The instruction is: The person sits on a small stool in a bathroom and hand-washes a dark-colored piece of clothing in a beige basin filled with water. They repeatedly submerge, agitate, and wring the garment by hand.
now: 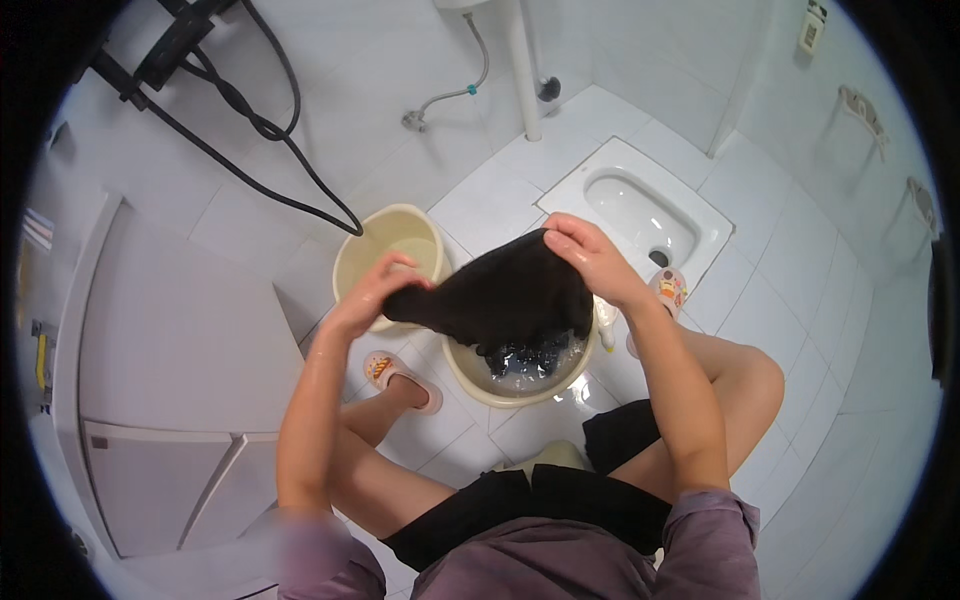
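A wet black cloth garment (pixel 510 290) is stretched between my two hands; its exact kind I cannot make out. My left hand (pixel 375 292) grips its bunched left end, and my right hand (pixel 588 255) pinches its upper right corner. The cloth's lower edge hangs into a cream basin (pixel 487 392) standing on the floor between my feet. Soapy water and dark, wet fabric (pixel 530 362) show inside that basin. Behind my left hand stands a cream bucket (pixel 390 228), partly covered by the hand and the cloth.
A white squat toilet (pixel 640 215) is set in the tiled floor at the far right. A black hose (pixel 270 195) hangs down to the bucket. At left stands a pale cabinet-like unit (pixel 180 350). A white bottle (pixel 605 325) is beside the basin, partly hidden by my right arm.
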Action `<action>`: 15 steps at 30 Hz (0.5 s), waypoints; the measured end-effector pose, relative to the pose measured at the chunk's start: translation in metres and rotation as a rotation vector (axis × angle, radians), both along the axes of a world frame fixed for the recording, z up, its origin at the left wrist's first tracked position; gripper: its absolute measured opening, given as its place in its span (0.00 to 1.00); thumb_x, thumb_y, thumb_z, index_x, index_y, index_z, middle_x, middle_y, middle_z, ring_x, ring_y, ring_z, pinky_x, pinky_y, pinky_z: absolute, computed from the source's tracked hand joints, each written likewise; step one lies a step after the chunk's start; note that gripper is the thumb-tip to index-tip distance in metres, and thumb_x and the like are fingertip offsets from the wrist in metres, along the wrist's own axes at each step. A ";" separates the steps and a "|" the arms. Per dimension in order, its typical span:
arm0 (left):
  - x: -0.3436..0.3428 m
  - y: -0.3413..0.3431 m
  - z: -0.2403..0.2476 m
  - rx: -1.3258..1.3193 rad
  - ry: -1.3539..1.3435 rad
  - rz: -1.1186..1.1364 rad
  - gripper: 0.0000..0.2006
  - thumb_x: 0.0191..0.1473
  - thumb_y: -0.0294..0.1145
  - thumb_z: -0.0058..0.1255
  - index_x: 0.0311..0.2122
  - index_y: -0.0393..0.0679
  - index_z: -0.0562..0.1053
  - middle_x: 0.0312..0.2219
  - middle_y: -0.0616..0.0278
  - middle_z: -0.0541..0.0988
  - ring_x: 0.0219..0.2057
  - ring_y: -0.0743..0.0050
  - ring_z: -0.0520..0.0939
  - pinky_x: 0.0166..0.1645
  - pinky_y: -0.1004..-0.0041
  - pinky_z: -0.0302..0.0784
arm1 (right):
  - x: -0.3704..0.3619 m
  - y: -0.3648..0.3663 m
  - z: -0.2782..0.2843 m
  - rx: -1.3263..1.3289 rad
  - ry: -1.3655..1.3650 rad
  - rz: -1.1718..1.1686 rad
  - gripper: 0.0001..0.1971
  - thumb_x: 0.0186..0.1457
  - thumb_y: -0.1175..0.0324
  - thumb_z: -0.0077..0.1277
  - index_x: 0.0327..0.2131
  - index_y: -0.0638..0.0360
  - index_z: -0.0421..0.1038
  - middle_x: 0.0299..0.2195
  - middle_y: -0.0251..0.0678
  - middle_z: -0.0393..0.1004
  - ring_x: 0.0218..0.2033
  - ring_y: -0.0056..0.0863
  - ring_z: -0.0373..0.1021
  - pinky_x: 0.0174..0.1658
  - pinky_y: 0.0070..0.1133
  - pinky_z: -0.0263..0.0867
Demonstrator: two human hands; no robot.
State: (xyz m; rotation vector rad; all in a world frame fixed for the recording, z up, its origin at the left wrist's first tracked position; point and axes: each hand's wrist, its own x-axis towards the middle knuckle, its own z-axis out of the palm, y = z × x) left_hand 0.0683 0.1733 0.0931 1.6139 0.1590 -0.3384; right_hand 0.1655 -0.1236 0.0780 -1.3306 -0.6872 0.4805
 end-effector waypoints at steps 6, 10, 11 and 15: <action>0.000 -0.048 -0.046 0.300 0.305 -0.681 0.28 0.50 0.54 0.43 0.48 0.40 0.64 0.42 0.63 0.69 0.45 0.76 0.65 0.51 0.73 0.57 | -0.015 0.018 -0.019 -0.110 -0.034 0.153 0.08 0.54 0.68 0.41 0.28 0.62 0.64 0.21 0.24 0.60 0.25 0.12 0.56 0.30 0.14 0.56; -0.005 -0.061 -0.067 -0.078 0.136 -0.389 0.17 0.50 0.43 0.50 0.41 0.43 0.67 0.37 0.66 0.71 0.41 0.79 0.68 0.47 0.76 0.62 | -0.015 0.019 -0.023 -0.132 0.006 0.244 0.08 0.54 0.67 0.42 0.29 0.62 0.65 0.22 0.24 0.61 0.25 0.12 0.55 0.29 0.13 0.55; -0.004 -0.058 -0.069 -0.184 0.122 -0.283 0.15 0.49 0.40 0.50 0.39 0.44 0.67 0.36 0.68 0.71 0.39 0.80 0.69 0.45 0.76 0.63 | -0.014 0.019 -0.024 -0.152 -0.016 0.244 0.08 0.55 0.67 0.42 0.30 0.61 0.65 0.22 0.23 0.61 0.26 0.11 0.56 0.29 0.12 0.55; 0.006 -0.046 -0.049 -0.445 -0.003 0.000 0.05 0.50 0.29 0.49 0.33 0.45 0.66 0.27 0.71 0.72 0.30 0.83 0.73 0.37 0.81 0.68 | 0.002 0.009 -0.046 -0.266 -0.046 0.190 0.08 0.55 0.67 0.42 0.30 0.61 0.67 0.22 0.22 0.61 0.25 0.10 0.56 0.28 0.12 0.54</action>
